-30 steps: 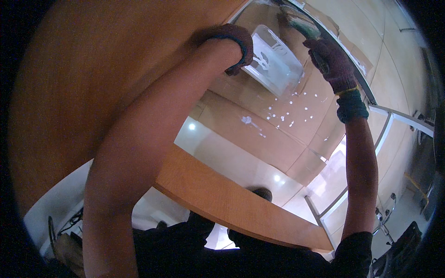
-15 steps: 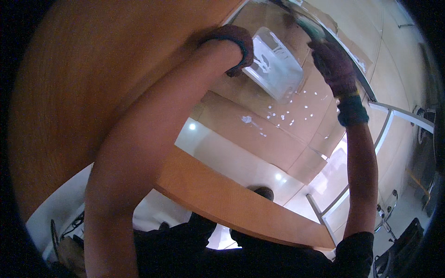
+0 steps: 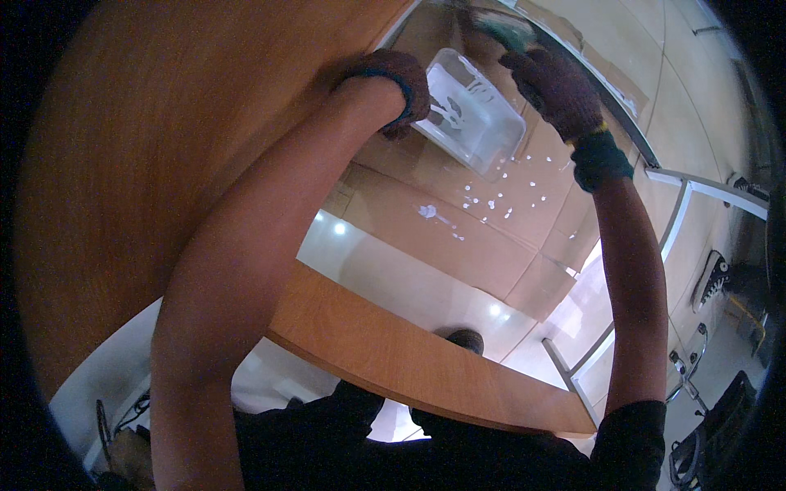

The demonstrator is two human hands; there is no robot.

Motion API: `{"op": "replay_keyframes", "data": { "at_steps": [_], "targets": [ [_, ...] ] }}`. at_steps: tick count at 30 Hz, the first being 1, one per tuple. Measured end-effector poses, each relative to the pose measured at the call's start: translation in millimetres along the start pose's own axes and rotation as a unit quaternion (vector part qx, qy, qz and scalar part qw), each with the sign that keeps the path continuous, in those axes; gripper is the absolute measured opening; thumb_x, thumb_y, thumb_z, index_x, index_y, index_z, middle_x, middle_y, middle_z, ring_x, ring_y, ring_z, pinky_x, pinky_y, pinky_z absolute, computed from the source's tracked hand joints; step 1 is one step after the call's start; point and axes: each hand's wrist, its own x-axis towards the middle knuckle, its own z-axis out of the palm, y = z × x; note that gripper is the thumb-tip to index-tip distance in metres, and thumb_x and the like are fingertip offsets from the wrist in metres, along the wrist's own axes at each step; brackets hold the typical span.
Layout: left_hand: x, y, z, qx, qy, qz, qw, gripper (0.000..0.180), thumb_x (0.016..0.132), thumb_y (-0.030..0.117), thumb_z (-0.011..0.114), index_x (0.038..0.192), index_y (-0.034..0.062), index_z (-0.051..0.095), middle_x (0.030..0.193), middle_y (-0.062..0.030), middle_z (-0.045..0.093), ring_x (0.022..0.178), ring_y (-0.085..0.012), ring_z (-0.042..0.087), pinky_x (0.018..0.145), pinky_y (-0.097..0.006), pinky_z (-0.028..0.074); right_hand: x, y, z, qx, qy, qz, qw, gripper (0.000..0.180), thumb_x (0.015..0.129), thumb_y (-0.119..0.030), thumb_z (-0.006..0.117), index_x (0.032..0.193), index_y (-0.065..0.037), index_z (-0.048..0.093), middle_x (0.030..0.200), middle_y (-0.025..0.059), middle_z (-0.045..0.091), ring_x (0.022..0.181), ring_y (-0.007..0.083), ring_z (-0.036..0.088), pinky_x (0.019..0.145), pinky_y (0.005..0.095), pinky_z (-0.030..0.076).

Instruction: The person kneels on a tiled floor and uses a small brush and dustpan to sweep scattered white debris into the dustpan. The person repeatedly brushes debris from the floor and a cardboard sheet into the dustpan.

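A clear plastic tub (image 3: 491,135) with white paint streaked inside hangs tilted over brown cardboard. My left hand (image 3: 401,92), in a dark maroon knit glove with a teal cuff, grips its left edge; most of the fingers are hidden behind the glove's back. In a matching glove, my right hand (image 3: 561,92) is closed around a green-handled paintbrush (image 3: 509,33) beyond the tub. Its dark far end is blurred, close to a dark-edged panel that runs along the far right side. White paint drops (image 3: 491,203) are scattered on the cardboard sheet (image 3: 458,233).
A large wooden panel (image 3: 147,139) fills the left side, and a curved wooden strip (image 3: 409,352) crosses in front of me. White metal frame legs (image 3: 675,217) stand at the right. Farther right are a sneaker (image 3: 711,281) and a black chair (image 3: 716,442).
My right hand has swept left and slightly farther away with the paintbrush. My left hand and the tub sit a little farther left in the picture.
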Motion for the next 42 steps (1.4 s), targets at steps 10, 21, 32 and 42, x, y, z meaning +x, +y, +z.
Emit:
{"op": "replay_keyframes", "data": {
  "at_steps": [10,21,32,42],
  "targets": [
    [-0.4,1.6,0.1,-0.022,-0.008,-0.026,0.999,0.035,0.059,0.015,0.076,0.093,0.0066,0.070,0.100,-0.0156,0.066,0.092,-0.0280,0.064,0.083,-0.038,0.050,1.2,-17.4,-4.1,0.001,-0.047,0.006,0.999,0.035,0.082,-0.013,0.058,0.116,-0.018,0.054,0.092,0.0120,0.058,0.082,0.0298,0.058,0.069,0.0398,0.048],
    [-7.1,1.2,-0.9,-0.107,0.005,-0.064,0.992,0.030,0.066,0.018,0.070,0.093,0.0084,0.070,0.099,-0.0141,0.066,0.091,-0.0286,0.064,0.081,-0.039,0.050,22.2,-11.2,22.4,-0.010,-0.096,0.027,0.995,0.033,0.081,-0.011,0.056,0.113,-0.018,0.056,0.089,0.0134,0.057,0.078,0.0319,0.059,0.065,0.0408,0.048],
    [2.0,-3.6,8.3,0.110,-0.007,0.068,0.992,0.022,0.067,0.015,0.067,0.089,0.0136,0.070,0.090,-0.0140,0.067,0.083,-0.0309,0.066,0.075,-0.041,0.053,24.0,-26.7,3.6,-0.048,-0.094,-0.048,0.993,0.033,0.079,-0.013,0.058,0.111,-0.019,0.058,0.088,0.0123,0.059,0.080,0.0309,0.060,0.068,0.0403,0.049],
    [9.2,-8.5,16.5,-0.043,0.037,-0.005,0.998,0.024,0.069,0.019,0.062,0.087,0.0065,0.071,0.090,-0.0163,0.067,0.079,-0.0293,0.067,0.073,-0.041,0.052,26.8,-11.4,11.0,-0.021,-0.031,-0.090,0.995,0.023,0.084,-0.011,0.057,0.105,-0.017,0.061,0.079,0.0102,0.057,0.061,0.0226,0.057,0.059,0.0350,0.048]
  ]
}}
